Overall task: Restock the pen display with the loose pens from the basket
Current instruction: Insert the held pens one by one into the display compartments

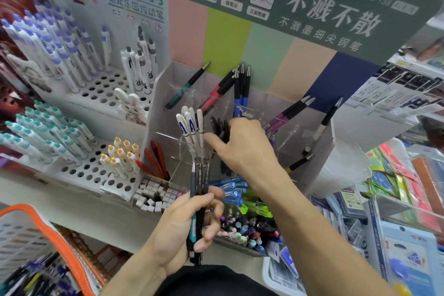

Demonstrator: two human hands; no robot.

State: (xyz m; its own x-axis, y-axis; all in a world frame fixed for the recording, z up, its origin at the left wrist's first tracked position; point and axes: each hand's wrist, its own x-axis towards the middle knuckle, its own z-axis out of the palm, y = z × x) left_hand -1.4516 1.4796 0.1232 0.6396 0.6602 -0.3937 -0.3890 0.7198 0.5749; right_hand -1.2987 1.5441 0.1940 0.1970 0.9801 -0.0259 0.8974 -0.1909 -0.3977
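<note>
My left hand (189,223) grips a small bunch of dark pens (198,190), one with a teal grip, upright in front of the display. My right hand (242,149) reaches into the clear acrylic pen display (300,132), its fingers curled round a bundle of black pens (219,128) in a middle compartment. White pens with blue letters (192,127) stand in the compartment to the left. Other compartments hold teal, red, blue, purple and black pens. The white basket with an orange rim (48,230) sits at lower left, with loose pens (36,276) inside.
Perforated white racks (96,94) full of purple, teal and yellow-capped pens stand to the left. A clear box of small erasers (153,194) and a bin of mixed pens (245,226) sit below the display. Packaged stationery (396,199) fills the right side.
</note>
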